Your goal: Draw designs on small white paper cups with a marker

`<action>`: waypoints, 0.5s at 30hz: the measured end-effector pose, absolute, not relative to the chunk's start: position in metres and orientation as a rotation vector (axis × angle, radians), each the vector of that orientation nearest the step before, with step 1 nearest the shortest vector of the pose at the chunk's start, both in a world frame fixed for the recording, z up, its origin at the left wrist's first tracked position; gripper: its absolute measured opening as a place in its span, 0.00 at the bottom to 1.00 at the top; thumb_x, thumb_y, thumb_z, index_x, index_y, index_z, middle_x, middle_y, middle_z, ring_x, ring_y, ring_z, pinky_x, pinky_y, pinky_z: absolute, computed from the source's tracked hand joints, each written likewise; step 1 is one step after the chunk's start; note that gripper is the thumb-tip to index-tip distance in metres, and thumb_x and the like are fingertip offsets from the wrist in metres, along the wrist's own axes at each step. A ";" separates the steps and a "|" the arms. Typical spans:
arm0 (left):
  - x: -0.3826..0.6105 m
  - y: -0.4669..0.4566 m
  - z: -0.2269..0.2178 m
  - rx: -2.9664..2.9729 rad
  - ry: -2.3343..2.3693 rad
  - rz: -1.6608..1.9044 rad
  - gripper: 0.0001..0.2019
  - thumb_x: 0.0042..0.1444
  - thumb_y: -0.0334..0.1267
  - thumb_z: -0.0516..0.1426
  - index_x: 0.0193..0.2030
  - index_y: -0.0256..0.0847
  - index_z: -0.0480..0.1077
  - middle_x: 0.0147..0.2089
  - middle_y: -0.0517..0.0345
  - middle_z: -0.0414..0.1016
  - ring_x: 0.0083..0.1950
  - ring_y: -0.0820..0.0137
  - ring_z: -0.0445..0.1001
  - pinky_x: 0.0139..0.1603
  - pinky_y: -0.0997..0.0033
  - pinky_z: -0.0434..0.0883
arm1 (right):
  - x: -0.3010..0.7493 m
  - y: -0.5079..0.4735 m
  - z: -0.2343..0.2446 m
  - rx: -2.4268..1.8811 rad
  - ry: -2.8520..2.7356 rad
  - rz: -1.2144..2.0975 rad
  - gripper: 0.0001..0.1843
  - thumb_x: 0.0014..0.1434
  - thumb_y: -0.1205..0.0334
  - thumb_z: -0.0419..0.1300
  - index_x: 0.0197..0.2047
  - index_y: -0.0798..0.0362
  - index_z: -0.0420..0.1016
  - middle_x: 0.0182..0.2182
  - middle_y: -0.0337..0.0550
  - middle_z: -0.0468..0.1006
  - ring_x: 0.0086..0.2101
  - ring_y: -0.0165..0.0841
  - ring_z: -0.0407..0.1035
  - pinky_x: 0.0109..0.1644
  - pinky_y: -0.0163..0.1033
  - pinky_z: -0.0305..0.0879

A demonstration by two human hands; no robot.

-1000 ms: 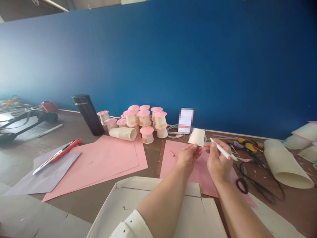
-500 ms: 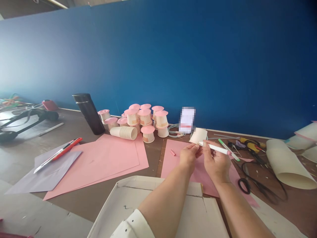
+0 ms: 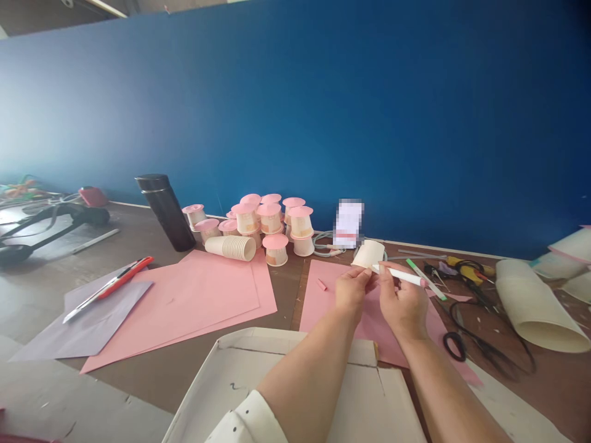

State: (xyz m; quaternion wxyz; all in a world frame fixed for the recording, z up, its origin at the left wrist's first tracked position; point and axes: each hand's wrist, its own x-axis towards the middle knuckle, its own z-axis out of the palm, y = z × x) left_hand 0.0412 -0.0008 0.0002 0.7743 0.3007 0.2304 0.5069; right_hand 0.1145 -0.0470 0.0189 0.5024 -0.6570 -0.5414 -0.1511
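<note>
My left hand (image 3: 353, 290) pinches a small white paper cup (image 3: 368, 253), held on its side above a pink paper sheet (image 3: 329, 302). My right hand (image 3: 402, 301) grips a white marker (image 3: 399, 276) with a pink end, lying almost level. The marker's tip touches the cup beside my left fingertips. A green and white pen (image 3: 425, 279) lies on the table just right of my hands.
Several pink-topped cups (image 3: 270, 223) and a lying stack of cups (image 3: 230, 247) sit by a black flask (image 3: 165, 212). Large pink sheets (image 3: 194, 301), a red utility knife (image 3: 109, 287), black scissors (image 3: 480, 344), rolled white card (image 3: 530, 304) and an open white box (image 3: 277, 394) surround me.
My right hand swung the marker from a steep tilt to nearly level and brought its tip onto the cup. The cup shifted slightly in my left hand.
</note>
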 end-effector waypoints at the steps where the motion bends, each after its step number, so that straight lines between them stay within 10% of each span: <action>1: 0.041 -0.001 0.000 0.648 0.506 1.098 0.11 0.43 0.41 0.64 0.30 0.34 0.75 0.31 0.52 0.74 0.35 0.69 0.73 0.51 0.61 0.67 | 0.115 -0.047 0.018 -1.590 -1.306 -0.365 0.17 0.60 0.52 0.51 0.39 0.55 0.74 0.35 0.48 0.78 0.33 0.35 0.71 0.36 0.37 0.64; 15: 0.043 0.001 -0.003 0.646 0.538 1.096 0.10 0.43 0.41 0.64 0.28 0.35 0.75 0.29 0.54 0.73 0.34 0.70 0.72 0.50 0.61 0.67 | 0.116 -0.043 0.016 -1.586 -1.364 -0.372 0.17 0.61 0.53 0.49 0.38 0.54 0.74 0.35 0.48 0.78 0.37 0.37 0.70 0.39 0.39 0.63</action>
